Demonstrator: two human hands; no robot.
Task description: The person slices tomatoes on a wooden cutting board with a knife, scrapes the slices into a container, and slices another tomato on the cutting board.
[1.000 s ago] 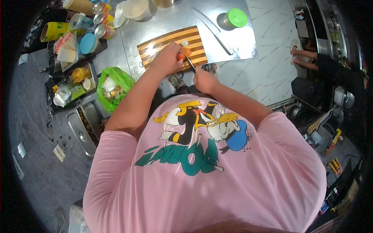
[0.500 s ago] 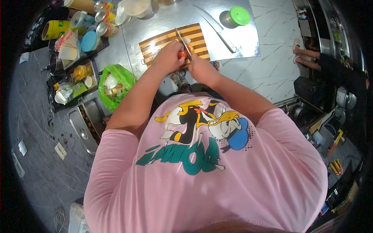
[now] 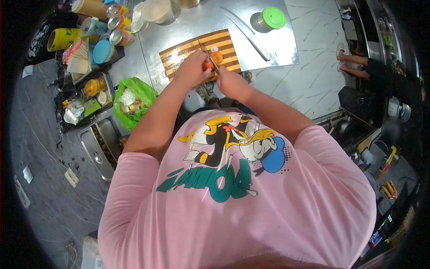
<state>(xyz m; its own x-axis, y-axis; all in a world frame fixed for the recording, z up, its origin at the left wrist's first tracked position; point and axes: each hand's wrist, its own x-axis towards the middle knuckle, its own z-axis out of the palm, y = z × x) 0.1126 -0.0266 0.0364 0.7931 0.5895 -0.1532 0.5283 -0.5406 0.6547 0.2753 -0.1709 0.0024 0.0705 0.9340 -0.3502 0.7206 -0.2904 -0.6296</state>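
My left hand (image 3: 191, 68) is closed on a red tomato (image 3: 208, 65) at the near part of a striped wooden cutting board (image 3: 179, 51). In my right hand (image 3: 231, 83) is the handle of a kitchen knife (image 3: 208, 55), whose blade points away from me beside the tomato. Just right of the blade lies a cut tomato piece (image 3: 217, 57), its paler orange face showing. A small whitish piece (image 3: 214, 49) rests on the board behind it. My fingers partly hide the tomato and the knife handle.
A second long knife (image 3: 255, 44) lies on the metal table (image 3: 280, 49), near a green-lidded jar (image 3: 273, 18). Left of my arm sits a green plastic bag (image 3: 148, 92) with scraps. Cans and tubs crowd the far left. A person's legs (image 3: 356, 67) are at right.
A cut tomato piece now lies separate to the right of the blade; before, the tomato parts were close together under it. The knife has shifted slightly left and toward me.
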